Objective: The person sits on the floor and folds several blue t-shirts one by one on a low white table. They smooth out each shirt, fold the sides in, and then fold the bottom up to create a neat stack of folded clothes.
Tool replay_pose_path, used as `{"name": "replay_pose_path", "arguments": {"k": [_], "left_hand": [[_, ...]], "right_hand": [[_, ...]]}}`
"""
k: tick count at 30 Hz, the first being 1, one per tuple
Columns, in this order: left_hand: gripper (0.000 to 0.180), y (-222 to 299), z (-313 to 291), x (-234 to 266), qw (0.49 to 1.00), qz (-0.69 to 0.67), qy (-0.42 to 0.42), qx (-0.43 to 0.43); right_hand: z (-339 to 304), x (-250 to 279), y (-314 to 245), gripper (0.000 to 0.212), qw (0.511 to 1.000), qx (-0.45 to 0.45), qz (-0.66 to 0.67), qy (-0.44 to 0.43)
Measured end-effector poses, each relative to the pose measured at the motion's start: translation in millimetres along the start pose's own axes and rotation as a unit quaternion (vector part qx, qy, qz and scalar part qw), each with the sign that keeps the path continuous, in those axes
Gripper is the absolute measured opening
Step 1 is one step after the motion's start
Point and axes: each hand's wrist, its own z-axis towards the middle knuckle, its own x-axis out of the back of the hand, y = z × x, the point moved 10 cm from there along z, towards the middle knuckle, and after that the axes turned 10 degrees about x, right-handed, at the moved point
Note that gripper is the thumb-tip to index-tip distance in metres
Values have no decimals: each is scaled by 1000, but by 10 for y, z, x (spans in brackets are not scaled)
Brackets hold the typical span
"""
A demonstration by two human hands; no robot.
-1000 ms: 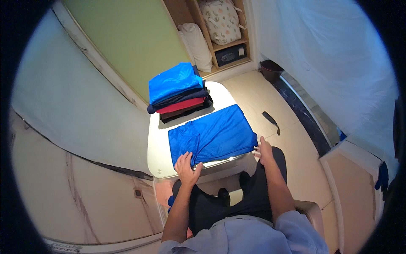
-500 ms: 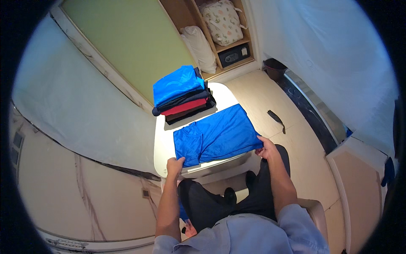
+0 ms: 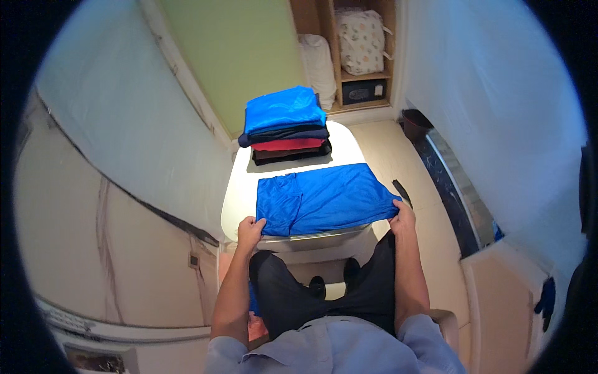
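Observation:
A blue garment, folded into a long strip, lies across the near part of a white table. Its exact kind is hard to make out. My left hand pinches its near left corner between thumb and fingers. At the opposite end, my right hand grips the near right corner, which is pulled out past the table's edge. Behind the garment stands a stack of folded clothes in black, red and dark navy, with a bright blue piece on top.
Beyond the table, an open wooden cupboard holds a white pillow, a patterned bag and a black safe. A dark bin stands on the floor at the right. A dark strap-like thing lies beside the table.
The head view has turned and shifted. My right hand has drawn the garment's right corner outward to the right, stretching it. Both hands keep their hold on the corners.

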Motion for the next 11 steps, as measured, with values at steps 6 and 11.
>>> {"name": "replay_pose_path", "arguments": {"k": [6,11], "left_hand": [[26,-46,-1,3,1000,-4,0,-12],[28,28,-57,82,1000,-10,7,18]], "right_hand": [[48,-1038,-535,23,897,304,-314,-71],[-766,-2465,255,25,608,460,-567,-311]]}}
